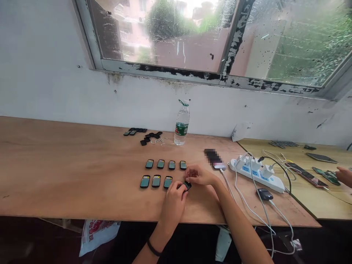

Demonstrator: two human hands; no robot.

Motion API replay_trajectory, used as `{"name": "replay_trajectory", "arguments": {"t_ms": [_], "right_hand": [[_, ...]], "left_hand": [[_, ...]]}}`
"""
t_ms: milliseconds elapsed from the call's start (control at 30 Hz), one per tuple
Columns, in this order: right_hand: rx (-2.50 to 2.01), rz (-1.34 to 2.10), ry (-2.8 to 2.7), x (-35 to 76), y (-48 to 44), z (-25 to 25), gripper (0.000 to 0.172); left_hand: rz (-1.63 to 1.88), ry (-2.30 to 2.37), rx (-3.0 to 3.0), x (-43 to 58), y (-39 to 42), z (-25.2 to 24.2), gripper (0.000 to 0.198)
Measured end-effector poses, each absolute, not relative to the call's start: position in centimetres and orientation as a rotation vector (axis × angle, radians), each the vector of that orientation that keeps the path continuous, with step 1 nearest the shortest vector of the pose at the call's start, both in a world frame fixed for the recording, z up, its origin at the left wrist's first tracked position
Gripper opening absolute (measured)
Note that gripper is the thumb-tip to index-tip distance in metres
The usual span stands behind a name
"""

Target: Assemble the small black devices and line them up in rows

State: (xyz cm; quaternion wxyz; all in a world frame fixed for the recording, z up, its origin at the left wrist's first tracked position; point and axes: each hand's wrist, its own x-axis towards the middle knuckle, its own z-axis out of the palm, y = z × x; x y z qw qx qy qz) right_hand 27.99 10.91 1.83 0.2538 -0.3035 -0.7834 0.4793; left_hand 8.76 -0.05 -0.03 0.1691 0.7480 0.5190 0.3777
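Observation:
My left hand [175, 198] holds a small black rectangular device with a grey screen [188, 185], tilted on the wooden table. Its fingers cover much of the device. At the top edge of that device, my right hand [198, 175] has thumb and fingers pinched together; whatever is between them is too small to make out. Similar devices lie screen up in two rows: several in the far row, among them one [172, 165] and another just beyond my hands [183, 165], and three in the near row, the closest [168, 182] beside my left hand.
Black pieces [150, 136] and small pale bits [160, 140] lie farther back, near a water bottle [182, 126]. To the right are a phone [213, 157], a power strip [258, 174] with trailing cables and a black mouse-like object [264, 194]. Another person's hand [344, 176] reaches in at far right.

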Motion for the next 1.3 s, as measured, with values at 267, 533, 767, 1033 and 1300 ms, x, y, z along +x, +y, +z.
{"name": "replay_trajectory", "arguments": {"t_ms": [267,533,767,1033,1300], "right_hand": [[-0.865,1.27,-2.13,28.2,11.4,0.7,0.029],[-0.887,1.19,-2.233,28.3,10.8,2.4,0.045],[-0.924,1.178,-2.263,28.4,10.5,3.2,0.049],[-0.891,1.147,-2.324,28.2,10.3,3.6,0.054],[-0.904,1.122,-2.32,28.2,10.7,2.3,0.024]], "left_hand": [[1.093,1.483,2.141,8.9,-0.1,0.0,0.018],[1.114,1.472,2.165,9.0,-0.2,-0.1,0.021],[1.104,1.468,2.153,9.1,-0.2,0.0,0.02],[1.091,1.485,2.154,9.1,-0.2,-0.1,0.019],[1.066,1.5,2.155,9.0,-0.2,0.0,0.013]]}}
